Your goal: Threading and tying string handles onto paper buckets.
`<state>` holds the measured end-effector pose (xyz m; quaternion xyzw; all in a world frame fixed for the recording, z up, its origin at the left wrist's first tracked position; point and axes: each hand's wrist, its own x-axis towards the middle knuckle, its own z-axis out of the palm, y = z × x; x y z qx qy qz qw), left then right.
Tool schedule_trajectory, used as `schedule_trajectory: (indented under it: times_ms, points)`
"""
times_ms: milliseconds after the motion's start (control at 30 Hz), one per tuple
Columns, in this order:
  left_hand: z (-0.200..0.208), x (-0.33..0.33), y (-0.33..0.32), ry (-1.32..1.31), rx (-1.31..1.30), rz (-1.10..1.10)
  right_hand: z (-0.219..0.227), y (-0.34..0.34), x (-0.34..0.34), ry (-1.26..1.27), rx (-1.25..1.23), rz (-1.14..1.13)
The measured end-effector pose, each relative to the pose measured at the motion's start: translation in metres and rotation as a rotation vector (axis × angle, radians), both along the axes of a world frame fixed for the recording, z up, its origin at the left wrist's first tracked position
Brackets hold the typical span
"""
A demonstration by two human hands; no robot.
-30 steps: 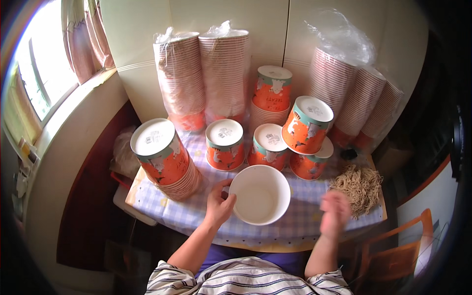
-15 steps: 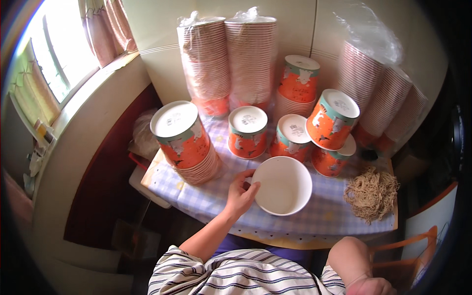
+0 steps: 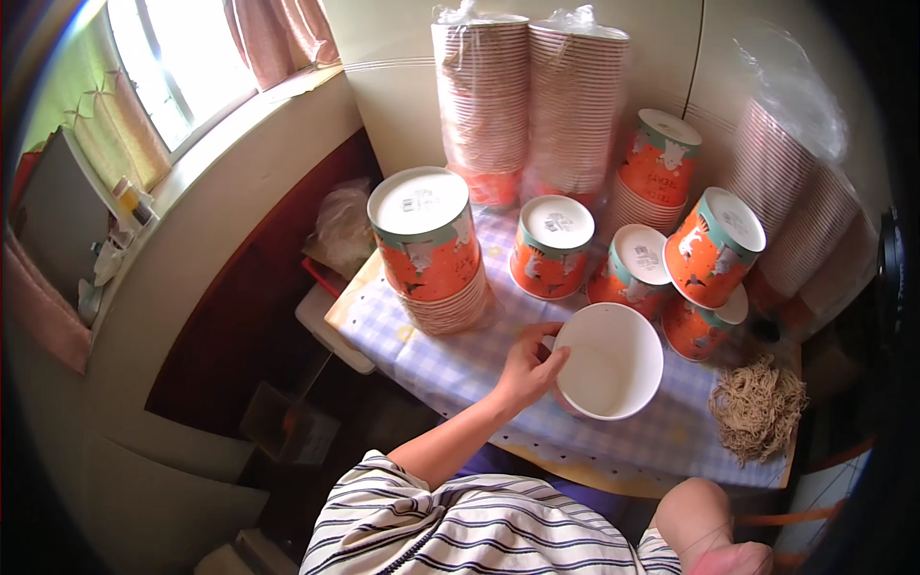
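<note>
My left hand is closed on the left side of a white-lined paper bucket, its thumb at the rim. The bucket stands mouth up near the table's front edge, and nothing shows inside it. My right hand is low at the bottom edge, away from the table; its fingers are hidden by the frame. Just behind the bucket stand upside-down orange and green paper buckets: a single one, another partly covered by the white rim, and a leaning one on top of a lower one.
A nested bucket stack stands at the left of the checked tablecloth. Tall plastic-wrapped stacks rise at the back and more at the right. A tangled heap of beige string lies near the right front corner.
The view has turned left, so the table and its things sit farther right in the picture. My left hand keeps its hold on the bucket.
</note>
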<state>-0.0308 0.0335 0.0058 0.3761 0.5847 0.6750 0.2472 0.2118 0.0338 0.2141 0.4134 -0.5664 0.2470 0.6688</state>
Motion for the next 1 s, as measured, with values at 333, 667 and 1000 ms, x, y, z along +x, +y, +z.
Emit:
schedule_trajectory:
  times_ms: [333, 667, 1000]
  points:
    - [0.003, 0.001, -0.003, 0.003, -0.033, -0.017, -0.006, 0.018, 0.006, -0.275, 0.246, 0.327]
    - [-0.008, -0.014, -0.005, -0.044, -0.091, -0.016, -0.1, 0.121, 0.08, -1.619, -0.476, -1.457]
    - [-0.071, -0.018, -0.005, 0.254, 0.091, 0.009, -0.164, 0.216, 0.128, -1.795, -0.871, -1.507]
